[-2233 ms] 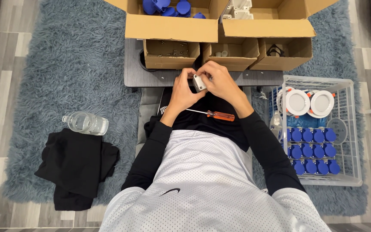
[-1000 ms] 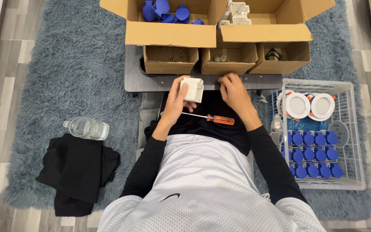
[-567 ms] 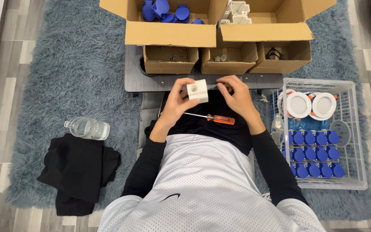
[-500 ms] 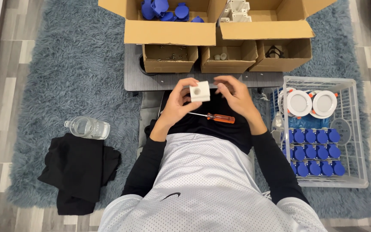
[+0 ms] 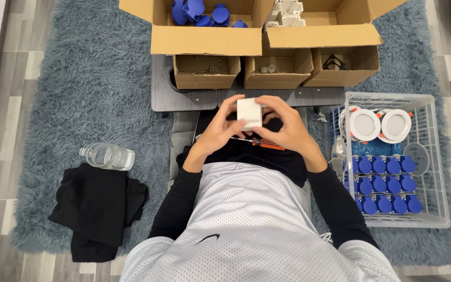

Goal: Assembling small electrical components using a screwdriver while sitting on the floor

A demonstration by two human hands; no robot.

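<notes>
A small white square box point(image 5: 249, 113) is held up in front of me by both hands. My left hand point(image 5: 218, 130) grips its left side and bottom. My right hand point(image 5: 283, 127) closes on its right side, fingers curled over the top. Below the hands an orange-handled screwdriver point(image 5: 267, 144) lies across my dark lap, mostly covered by my right hand.
A grey board point(image 5: 184, 99) carries three small open cardboard boxes point(image 5: 207, 73); two bigger boxes behind hold blue parts point(image 5: 199, 11) and white parts point(image 5: 287, 13). On the right stands a white wire basket point(image 5: 437, 156) with blue caps and round white lamps. At left: a water bottle point(image 5: 108, 156) and black cloth point(image 5: 97, 209).
My right hand left the white box, reached toward the small boxes, then came back onto the box's right side. The box has turned in my left hand and now shows a plain white face.
</notes>
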